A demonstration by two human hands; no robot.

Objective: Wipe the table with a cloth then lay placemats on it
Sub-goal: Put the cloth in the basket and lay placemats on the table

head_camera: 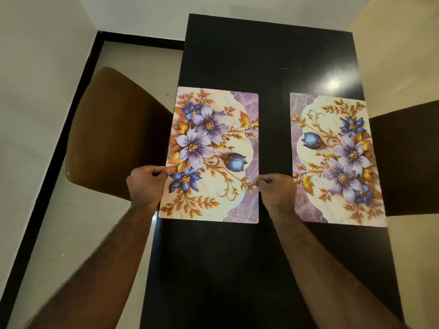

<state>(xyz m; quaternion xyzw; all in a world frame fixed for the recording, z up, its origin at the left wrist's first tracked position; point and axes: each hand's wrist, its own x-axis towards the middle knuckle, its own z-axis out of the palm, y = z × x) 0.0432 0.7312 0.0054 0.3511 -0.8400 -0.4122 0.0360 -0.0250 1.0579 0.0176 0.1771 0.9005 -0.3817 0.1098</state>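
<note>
While the left hand [147,184] pinches the left placemat [211,153] by one edge, the right hand [276,188] pinches the opposite edge.

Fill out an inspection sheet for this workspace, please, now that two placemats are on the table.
Surface: dark glossy table, with a light glare at its far right.
Job's things: left placemat and right placemat lie on it side by side, a gap between them; no cloth seen.
Clutter: nothing seen.
Hands: left hand pinches the left placemat's left edge; right hand pinches its right edge.
Cables: nothing seen.
Surroundings: brown chair at the table's left; dark shape, perhaps another chair, at its right; pale floor and walls.
</note>
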